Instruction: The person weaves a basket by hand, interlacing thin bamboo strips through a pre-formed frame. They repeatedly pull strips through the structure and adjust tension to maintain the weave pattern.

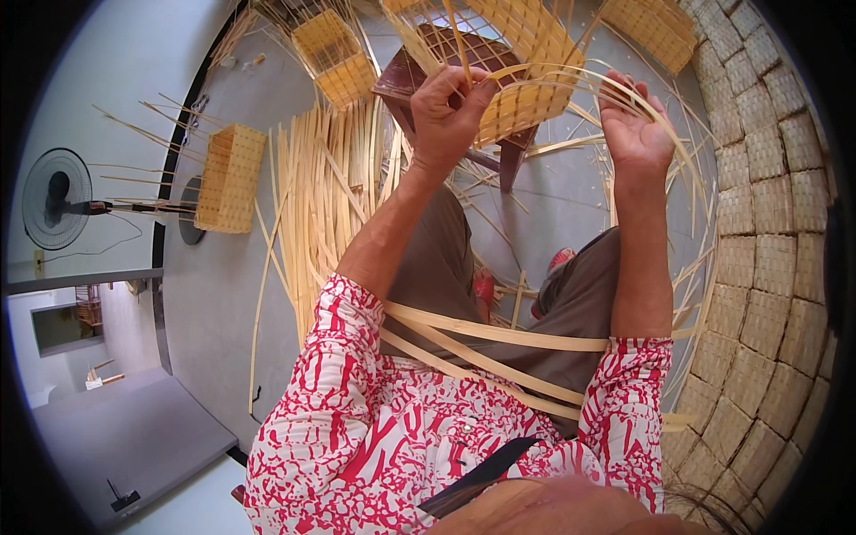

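Left fingers: curled tight in a fist around one thin bamboo strip [456, 40], which runs up and away from the left hand [446, 111]
Right fingers: bent over a bundle of curved strips [580, 76] that arch across to the woven panel; the right hand [635, 125] grips them near the palm
Work in hand: a half-woven basket [526, 53] of pale bamboo, held up in front of the person, just above a dark red stool [428, 76]
Lap: several long strips [481, 343] lie across the brown trousers, between the two red-patterned sleeves
Floor: a thick sheaf of loose strips [325, 187] spreads over the grey floor to the left of the legs
Around: finished baskets [230, 178] stand on the floor, a stack of woven squares [767, 267] lines the right side, a fan [58, 198] stands far left
Risk, strip: pulled hard in the fist, the thin strip could likely snap or split along its grain
Risk, bundle: if the right grip loosens, the bent strips may spring back and undo the weave
Risk, hands: sharp strip edges sliding through bare fingers could cut them
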A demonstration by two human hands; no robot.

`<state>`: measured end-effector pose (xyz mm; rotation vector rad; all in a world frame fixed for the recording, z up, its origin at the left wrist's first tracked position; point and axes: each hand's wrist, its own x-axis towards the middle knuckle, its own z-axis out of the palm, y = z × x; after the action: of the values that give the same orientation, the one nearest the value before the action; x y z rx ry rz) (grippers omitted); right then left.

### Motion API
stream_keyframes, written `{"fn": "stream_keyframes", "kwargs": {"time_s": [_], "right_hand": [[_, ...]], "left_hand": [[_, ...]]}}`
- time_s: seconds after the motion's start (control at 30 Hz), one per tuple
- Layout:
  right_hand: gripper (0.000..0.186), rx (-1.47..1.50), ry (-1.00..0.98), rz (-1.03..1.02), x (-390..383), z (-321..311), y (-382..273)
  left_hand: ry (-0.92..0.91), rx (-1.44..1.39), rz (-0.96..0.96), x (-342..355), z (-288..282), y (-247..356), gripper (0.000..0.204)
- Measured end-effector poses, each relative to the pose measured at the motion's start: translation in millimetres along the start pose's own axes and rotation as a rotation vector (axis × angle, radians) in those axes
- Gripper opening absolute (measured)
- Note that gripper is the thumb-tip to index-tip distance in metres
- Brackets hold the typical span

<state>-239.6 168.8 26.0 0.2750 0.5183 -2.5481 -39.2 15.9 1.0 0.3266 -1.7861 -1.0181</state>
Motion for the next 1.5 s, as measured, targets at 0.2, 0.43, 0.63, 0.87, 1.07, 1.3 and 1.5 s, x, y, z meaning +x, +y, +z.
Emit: {"fn": "stream_keyframes", "kwargs": {"time_s": [0.2, 0.43, 0.63, 0.87, 1.07, 1.3, 1.5], "right_hand": [[0.039, -0.099, 0.006, -0.022, -54, 17, 7], [0.065, -1.135, -0.718, -0.969, -56, 15, 7], [0.035, -1.864, -0.806, -1.59, -22, -5, -13], [0.012, -2.06, -0.991, -0.833, -18, -14, 1], [0.015, -2.062, -0.961, -0.622, -24, -9, -10], [0.021, -1.998, -1.019, -0.595, -48, 3, 5], [0.021, -2.046, -0.998, -0.553, -54, 12, 15]], "left_hand": [[0.069, 0.121, 0.066, 7, 5, 4, 0.006], [-0.238, 0.156, 0.011, 17, -31, -5, 0.008], [-0.574, -0.004, -0.026, 46, -94, -35, 0.007], [-0.735, 0.137, -0.136, 71, -124, -71, 0.019], [-0.255, -0.024, -0.176, 42, -107, -42, 0.05], [0.026, -0.159, -0.109, -18, -71, -53, 0.087], [0.176, -0.075, -0.038, -20, -56, -55, 0.077]]}}
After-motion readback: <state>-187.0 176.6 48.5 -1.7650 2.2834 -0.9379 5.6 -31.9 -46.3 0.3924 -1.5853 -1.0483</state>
